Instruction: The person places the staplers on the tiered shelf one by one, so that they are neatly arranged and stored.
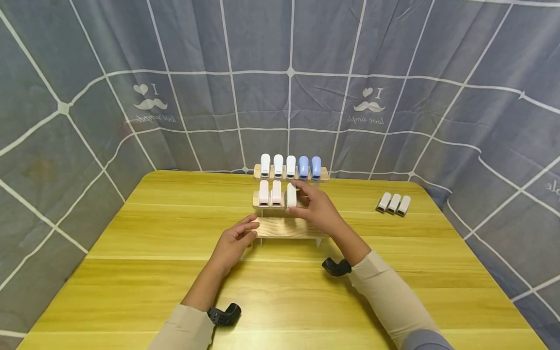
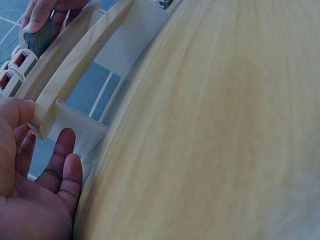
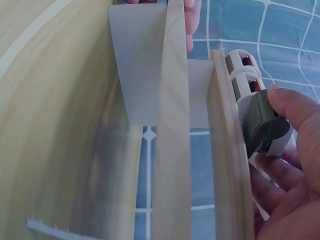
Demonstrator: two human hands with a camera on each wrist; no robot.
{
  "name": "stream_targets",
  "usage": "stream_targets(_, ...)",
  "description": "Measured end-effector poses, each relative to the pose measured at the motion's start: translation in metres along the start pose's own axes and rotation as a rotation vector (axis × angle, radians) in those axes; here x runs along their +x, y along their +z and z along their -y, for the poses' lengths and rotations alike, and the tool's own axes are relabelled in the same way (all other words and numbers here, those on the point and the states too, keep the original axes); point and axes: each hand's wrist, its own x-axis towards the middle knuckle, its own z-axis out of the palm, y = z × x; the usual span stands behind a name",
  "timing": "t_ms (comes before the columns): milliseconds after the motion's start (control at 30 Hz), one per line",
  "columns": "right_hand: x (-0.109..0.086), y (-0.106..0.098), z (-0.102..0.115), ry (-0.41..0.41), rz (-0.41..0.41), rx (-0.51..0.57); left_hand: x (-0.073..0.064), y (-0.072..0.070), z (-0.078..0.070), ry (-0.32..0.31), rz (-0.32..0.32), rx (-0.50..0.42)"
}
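A tiered wooden display stand on clear supports stands mid-table. My right hand pinches a white mini stapler with a dark base, thumb on one end and fingers on the other, at the middle shelf. Just left of it on that shelf are two pale pink staplers. Above them, the top shelf bears white staplers and two blue staplers. My left hand holds the left end of the lowest shelf between thumb and fingers.
Three white staplers with dark bases lie side by side on the yellow wooden table, to the right of the stand. A grey curtain with white lines hangs behind and around the table. Each wrist bears a black strap mount.
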Motion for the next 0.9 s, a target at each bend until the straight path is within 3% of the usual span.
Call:
stream_targets(533,0.002,0.010,-0.003,0.031,-0.044,-0.015,-0.001,0.000,-0.001,-0.010,-0.002,0.001)
stream_targets(900,0.002,0.012,-0.004,0.001,-0.084,-0.082,0.001,0.000,0.000,0.002,-0.005,-0.007)
